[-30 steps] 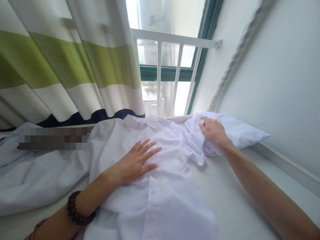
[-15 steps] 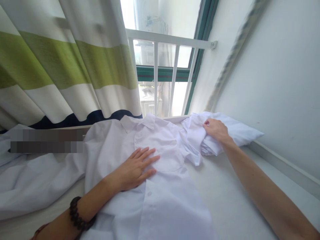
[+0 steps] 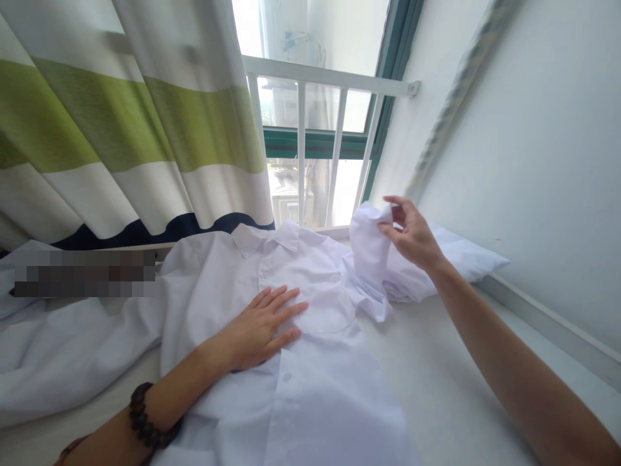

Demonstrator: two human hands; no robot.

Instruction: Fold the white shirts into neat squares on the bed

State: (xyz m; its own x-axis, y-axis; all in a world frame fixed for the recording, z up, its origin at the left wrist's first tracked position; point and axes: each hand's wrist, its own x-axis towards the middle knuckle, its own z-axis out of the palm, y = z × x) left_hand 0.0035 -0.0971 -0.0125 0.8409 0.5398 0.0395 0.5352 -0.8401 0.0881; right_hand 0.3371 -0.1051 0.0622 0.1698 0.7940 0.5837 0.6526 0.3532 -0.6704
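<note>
A white button-up shirt (image 3: pixel 334 388) lies front side up, its collar toward the window. My left hand (image 3: pixel 264 327) rests flat on the shirt's chest, fingers spread, beside the chest pocket. At the right, my right hand (image 3: pixel 407 233) pinches the shirt's sleeve (image 3: pixel 369 236) between thumb and fingers and holds it raised in a fold. The lower part of that sleeve is bunched on the white surface. The other sleeve (image 3: pixel 87 349) stretches out to the left.
More white cloth (image 3: pixel 466 255) lies by the right wall, behind my right hand. A striped curtain (image 3: pixel 145 123) hangs at the back left, and a white railing (image 3: pixel 334 77) crosses the window. The white surface (image 3: pixel 451 375) has a raised edge (image 3: pixel 557 327) along the wall.
My right hand has moved up and slightly left, lifting the pinched sleeve off the cloth behind it. My left hand has stayed on the shirt.
</note>
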